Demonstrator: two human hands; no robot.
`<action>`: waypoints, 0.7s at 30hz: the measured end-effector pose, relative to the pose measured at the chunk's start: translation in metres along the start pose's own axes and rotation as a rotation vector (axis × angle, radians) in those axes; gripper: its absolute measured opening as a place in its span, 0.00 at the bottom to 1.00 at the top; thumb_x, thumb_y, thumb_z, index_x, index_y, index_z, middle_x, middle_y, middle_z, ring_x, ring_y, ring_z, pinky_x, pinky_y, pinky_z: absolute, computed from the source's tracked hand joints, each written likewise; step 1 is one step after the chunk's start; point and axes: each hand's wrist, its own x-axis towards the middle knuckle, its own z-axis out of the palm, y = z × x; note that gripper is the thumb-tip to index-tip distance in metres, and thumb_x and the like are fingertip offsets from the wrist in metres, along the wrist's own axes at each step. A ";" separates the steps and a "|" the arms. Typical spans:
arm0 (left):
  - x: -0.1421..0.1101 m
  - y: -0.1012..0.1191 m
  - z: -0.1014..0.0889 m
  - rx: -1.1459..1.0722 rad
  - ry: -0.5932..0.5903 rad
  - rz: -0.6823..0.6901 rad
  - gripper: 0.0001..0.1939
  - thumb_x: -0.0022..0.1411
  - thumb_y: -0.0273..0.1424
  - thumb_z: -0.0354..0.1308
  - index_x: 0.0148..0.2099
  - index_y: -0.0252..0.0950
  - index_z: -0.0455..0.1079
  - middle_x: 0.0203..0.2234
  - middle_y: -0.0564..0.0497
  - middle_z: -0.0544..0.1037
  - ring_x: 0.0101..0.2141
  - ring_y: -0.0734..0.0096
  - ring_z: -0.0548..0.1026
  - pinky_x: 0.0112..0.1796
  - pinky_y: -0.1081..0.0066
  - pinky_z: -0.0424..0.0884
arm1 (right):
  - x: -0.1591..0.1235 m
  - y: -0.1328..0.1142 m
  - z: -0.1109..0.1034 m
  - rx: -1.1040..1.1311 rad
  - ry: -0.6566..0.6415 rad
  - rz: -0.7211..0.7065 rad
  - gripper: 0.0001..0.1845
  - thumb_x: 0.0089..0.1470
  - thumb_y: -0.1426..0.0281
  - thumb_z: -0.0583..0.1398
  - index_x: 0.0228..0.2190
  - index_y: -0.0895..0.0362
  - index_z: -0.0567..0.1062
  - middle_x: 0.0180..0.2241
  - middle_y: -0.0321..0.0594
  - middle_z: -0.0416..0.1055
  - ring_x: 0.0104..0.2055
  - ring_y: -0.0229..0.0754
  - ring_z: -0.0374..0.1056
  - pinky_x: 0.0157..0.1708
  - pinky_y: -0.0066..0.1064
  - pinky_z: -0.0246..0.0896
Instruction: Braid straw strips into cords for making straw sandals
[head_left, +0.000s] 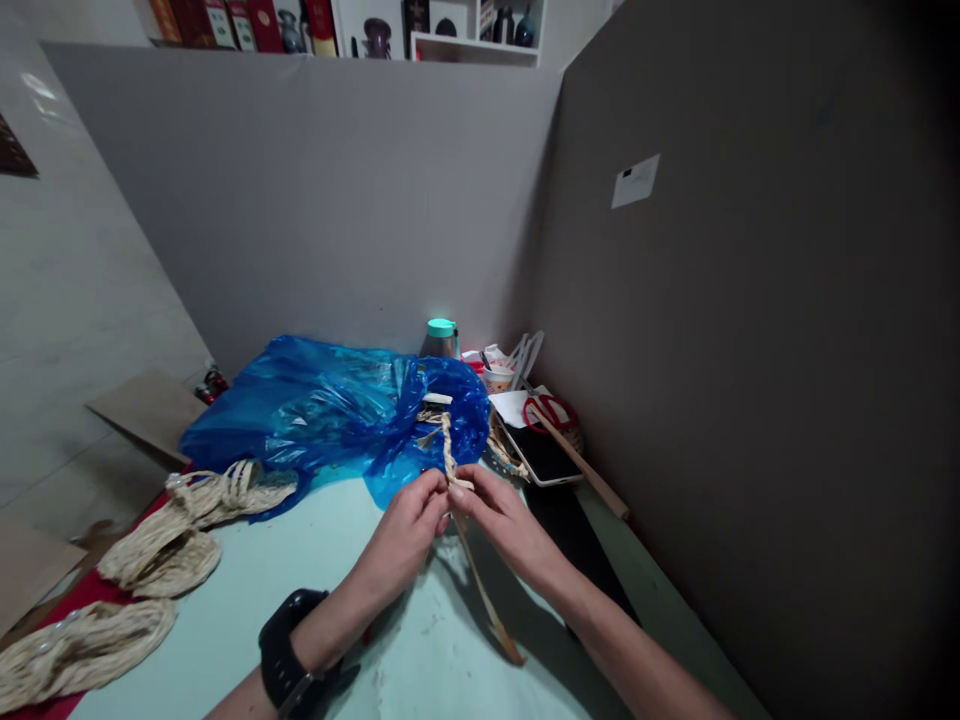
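Note:
A pale plaited straw cord (448, 440) runs from the blue plastic bag's mouth down to my fingers. My left hand (417, 508) pinches its lower end, with a watch on that wrist. From the other side my right hand (495, 508) closes on the same end, thumb and fingertips meeting the left ones. A loose flat strand (480, 580) hangs below both hands, its brownish tip lying towards the table's near side. The exact crossing of strands between my fingertips is hidden.
A blue plastic bag (337, 410) spreads across the back. Several straw bundles (161, 560) line the left edge. At right are a dark tablet (551, 460), red-handled scissors (551, 412) and a wooden stick (585, 465). A turquoise-lidded bottle (442, 340) stands by the grey partition (337, 200).

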 end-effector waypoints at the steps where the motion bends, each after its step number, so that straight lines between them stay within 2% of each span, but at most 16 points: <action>1: 0.000 0.001 -0.001 0.005 -0.018 -0.001 0.12 0.63 0.34 0.48 0.27 0.38 0.58 0.20 0.59 0.61 0.24 0.73 0.60 0.26 0.73 0.56 | 0.000 0.002 0.001 0.057 -0.041 0.021 0.12 0.60 0.61 0.54 0.38 0.56 0.71 0.33 0.37 0.70 0.35 0.40 0.65 0.35 0.29 0.58; 4: 0.000 0.003 -0.005 0.028 -0.049 -0.011 0.12 0.62 0.32 0.49 0.25 0.37 0.61 0.20 0.58 0.64 0.24 0.73 0.62 0.27 0.73 0.57 | 0.000 0.006 0.004 0.144 -0.072 0.039 0.13 0.59 0.60 0.54 0.33 0.56 0.71 0.28 0.34 0.67 0.31 0.38 0.62 0.31 0.27 0.55; 6: 0.000 0.004 -0.008 0.048 -0.059 -0.017 0.11 0.60 0.31 0.51 0.25 0.36 0.63 0.20 0.57 0.66 0.25 0.72 0.63 0.28 0.72 0.58 | 0.001 0.007 0.005 0.205 -0.040 0.033 0.13 0.57 0.60 0.57 0.29 0.57 0.72 0.26 0.34 0.65 0.30 0.38 0.60 0.30 0.27 0.55; 9: 0.001 0.005 -0.009 0.068 -0.051 -0.021 0.12 0.59 0.31 0.53 0.23 0.36 0.63 0.18 0.58 0.64 0.23 0.72 0.62 0.28 0.72 0.57 | 0.002 0.008 0.007 0.344 0.110 0.042 0.11 0.51 0.62 0.62 0.26 0.58 0.75 0.26 0.36 0.67 0.32 0.39 0.61 0.33 0.29 0.54; 11: 0.001 0.006 -0.006 0.072 -0.031 -0.016 0.13 0.60 0.32 0.53 0.23 0.37 0.62 0.18 0.58 0.63 0.23 0.72 0.62 0.29 0.72 0.56 | 0.003 0.011 0.009 0.401 0.222 0.067 0.11 0.49 0.64 0.63 0.24 0.59 0.75 0.25 0.36 0.67 0.30 0.38 0.59 0.32 0.29 0.52; 16: -0.002 0.010 0.005 0.016 0.066 0.031 0.14 0.63 0.35 0.51 0.25 0.38 0.60 0.19 0.59 0.63 0.25 0.72 0.62 0.30 0.72 0.56 | 0.006 0.022 0.011 0.450 0.405 0.093 0.13 0.49 0.64 0.64 0.21 0.59 0.72 0.21 0.32 0.60 0.26 0.35 0.53 0.29 0.28 0.49; 18: -0.002 0.011 0.009 -0.032 0.081 0.029 0.14 0.62 0.35 0.52 0.24 0.37 0.60 0.19 0.58 0.62 0.25 0.72 0.61 0.29 0.72 0.56 | 0.008 0.023 0.010 0.476 0.423 0.098 0.12 0.48 0.64 0.64 0.22 0.59 0.72 0.21 0.32 0.59 0.26 0.35 0.53 0.28 0.28 0.49; 21: 0.000 0.010 0.010 -0.077 0.066 -0.009 0.12 0.61 0.34 0.52 0.26 0.37 0.63 0.20 0.58 0.64 0.25 0.73 0.61 0.28 0.73 0.57 | 0.010 0.019 0.008 0.528 0.375 0.107 0.12 0.49 0.63 0.64 0.24 0.59 0.73 0.23 0.32 0.61 0.27 0.35 0.55 0.29 0.27 0.51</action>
